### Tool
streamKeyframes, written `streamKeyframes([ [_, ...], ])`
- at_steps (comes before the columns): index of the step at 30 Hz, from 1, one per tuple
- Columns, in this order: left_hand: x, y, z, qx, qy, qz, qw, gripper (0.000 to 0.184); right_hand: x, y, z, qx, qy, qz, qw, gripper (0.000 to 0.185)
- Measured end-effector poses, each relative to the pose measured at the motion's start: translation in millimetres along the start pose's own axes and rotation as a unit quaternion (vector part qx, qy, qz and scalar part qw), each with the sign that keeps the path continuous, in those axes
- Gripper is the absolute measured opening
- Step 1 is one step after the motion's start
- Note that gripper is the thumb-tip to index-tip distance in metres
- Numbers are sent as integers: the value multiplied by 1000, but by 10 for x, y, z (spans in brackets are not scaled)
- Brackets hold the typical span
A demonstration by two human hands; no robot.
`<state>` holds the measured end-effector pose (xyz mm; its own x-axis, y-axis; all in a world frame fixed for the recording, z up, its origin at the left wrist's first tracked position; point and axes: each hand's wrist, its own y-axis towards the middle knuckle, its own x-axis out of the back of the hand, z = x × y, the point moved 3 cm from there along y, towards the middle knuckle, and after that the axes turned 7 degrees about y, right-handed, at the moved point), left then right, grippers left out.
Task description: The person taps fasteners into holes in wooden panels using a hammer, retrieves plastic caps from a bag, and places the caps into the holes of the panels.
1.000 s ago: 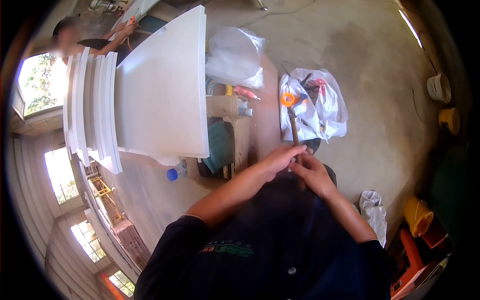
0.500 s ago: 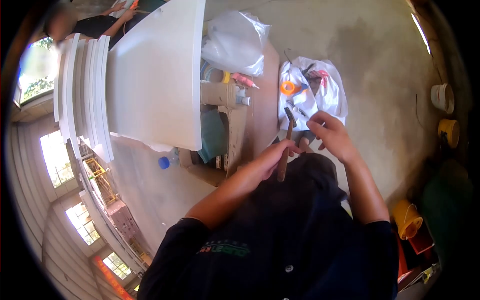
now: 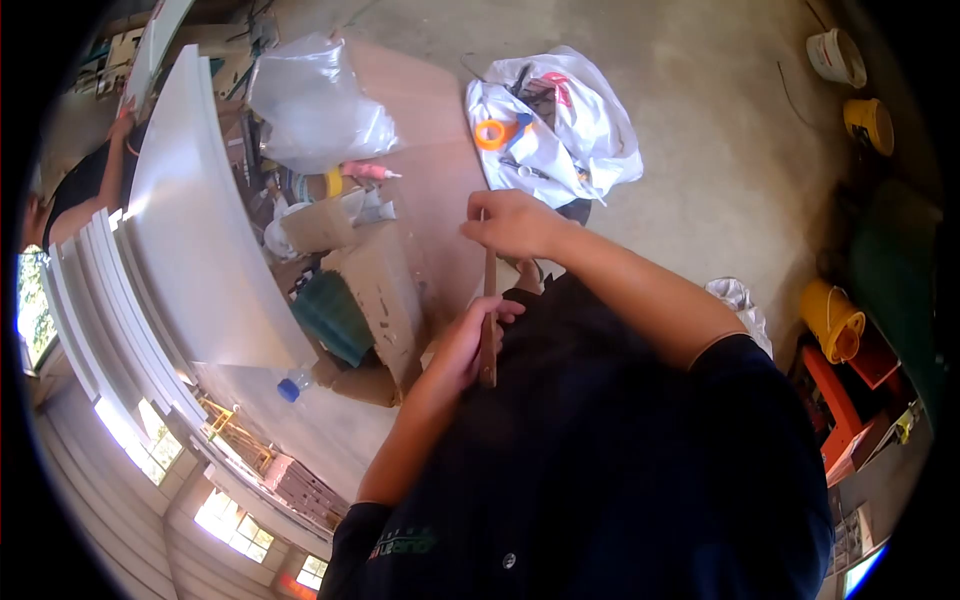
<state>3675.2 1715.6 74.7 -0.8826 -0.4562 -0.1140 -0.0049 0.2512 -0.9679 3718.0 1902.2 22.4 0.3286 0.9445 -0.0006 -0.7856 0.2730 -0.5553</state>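
Observation:
The wooden handle of a hammer (image 3: pixel 488 352) is wrapped in the fingers of my left hand (image 3: pixel 468 338), in front of my dark shirt. My right hand (image 3: pixel 512 222) is closed around the hammer's upper end, covering its metal head. Beyond my hands, a white plastic bag (image 3: pixel 600 150) lies on the floor with an orange tape roll (image 3: pixel 490 134) and several small tools on it. A cardboard box (image 3: pixel 375 290) with a green cloth (image 3: pixel 335 315) in it stands left of my hands.
Large white panels (image 3: pixel 190 230) stand on the left, with another person's arm (image 3: pixel 112 170) behind them. Clear plastic wrap (image 3: pixel 315 105) and a pink-tipped tube (image 3: pixel 368 171) lie near the box. Yellow buckets (image 3: pixel 832 318) and a white bucket (image 3: pixel 836 58) stand right.
My right hand has moved from beside the hammer's head onto its upper end. The view has turned, so the panels and the bag sit farther left. My left hand still grips the handle.

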Motion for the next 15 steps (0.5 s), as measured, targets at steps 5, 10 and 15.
streamKeyframes([
  [5, -31, 94, 118, 29, 31, -2, 999, 44, 352, 444, -981, -105, -5, -50, 993, 45],
  [10, -127, 227, 212, 101, 75, -10, 992, 40, 712, 1029, -1891, -159, -55, -110, 980, 49],
  [15, -121, 507, 449, 171, 121, 3, 978, 45, 954, 2243, -3009, -89, -61, -189, 976, 42],
])
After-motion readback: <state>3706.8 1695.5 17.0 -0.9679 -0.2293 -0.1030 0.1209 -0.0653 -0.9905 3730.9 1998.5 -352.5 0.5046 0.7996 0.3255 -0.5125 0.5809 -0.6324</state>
